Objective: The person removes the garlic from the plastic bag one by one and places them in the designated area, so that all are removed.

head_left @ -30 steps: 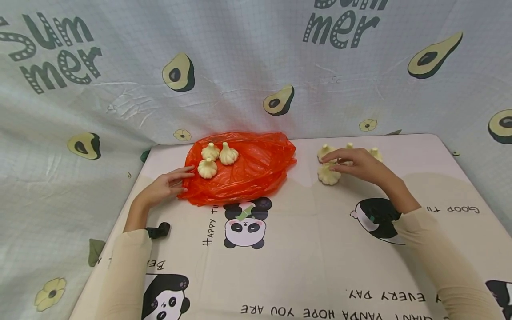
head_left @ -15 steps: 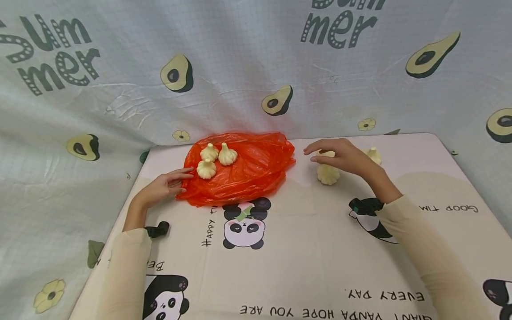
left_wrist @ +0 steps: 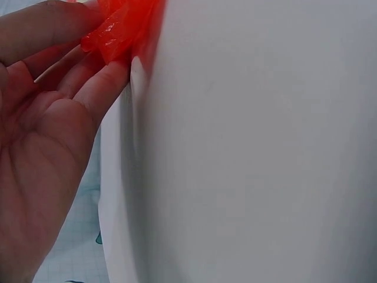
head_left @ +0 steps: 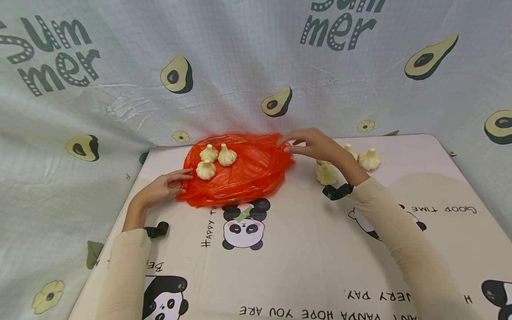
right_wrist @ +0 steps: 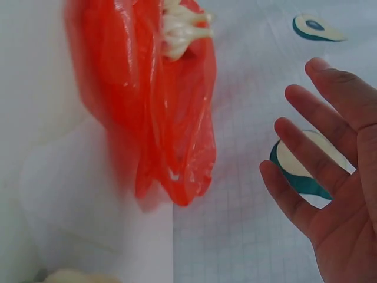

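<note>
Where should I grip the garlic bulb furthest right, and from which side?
Probably pinch the garlic bulb across its rounded body, below the stem, with the right hand coming from above and the right. In the head view its stem points upward, its body is widest, and the other bulbs lie to its left.

The background is closed off by a pale, lightly creased cloth wall (head_left: 236, 58), on which green "Summer" lettering (head_left: 338, 31), halved avocados (head_left: 176, 74) and yellow flowers (head_left: 49, 297) are printed. A pale table (head_left: 296, 249) with rounded far corners is set against it, its top patterned with pandas (head_left: 244, 233) and lettered phrases. Faint shadows are cast by soft light.
</note>
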`<act>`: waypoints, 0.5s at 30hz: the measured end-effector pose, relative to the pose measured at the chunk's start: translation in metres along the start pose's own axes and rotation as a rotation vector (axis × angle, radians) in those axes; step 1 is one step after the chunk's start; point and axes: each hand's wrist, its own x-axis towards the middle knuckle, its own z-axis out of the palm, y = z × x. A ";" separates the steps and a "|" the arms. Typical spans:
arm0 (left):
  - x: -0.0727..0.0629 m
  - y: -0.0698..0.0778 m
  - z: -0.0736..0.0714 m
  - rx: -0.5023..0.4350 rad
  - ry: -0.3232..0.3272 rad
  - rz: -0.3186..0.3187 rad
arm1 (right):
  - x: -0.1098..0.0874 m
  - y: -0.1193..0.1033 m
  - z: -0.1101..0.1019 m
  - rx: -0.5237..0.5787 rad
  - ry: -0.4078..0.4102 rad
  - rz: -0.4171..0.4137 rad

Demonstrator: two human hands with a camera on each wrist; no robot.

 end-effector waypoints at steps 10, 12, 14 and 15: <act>0.000 0.001 -0.001 0.020 -0.005 0.000 | 0.051 -0.001 0.011 -0.015 -0.084 0.079; 0.001 0.000 -0.001 0.016 -0.005 0.006 | 0.062 -0.002 0.014 -0.024 -0.100 0.088; 0.001 0.000 -0.001 0.013 -0.004 0.011 | 0.073 -0.003 0.018 -0.024 -0.117 0.088; 0.001 -0.001 -0.001 0.013 -0.004 0.012 | 0.078 -0.002 0.020 -0.030 -0.128 0.093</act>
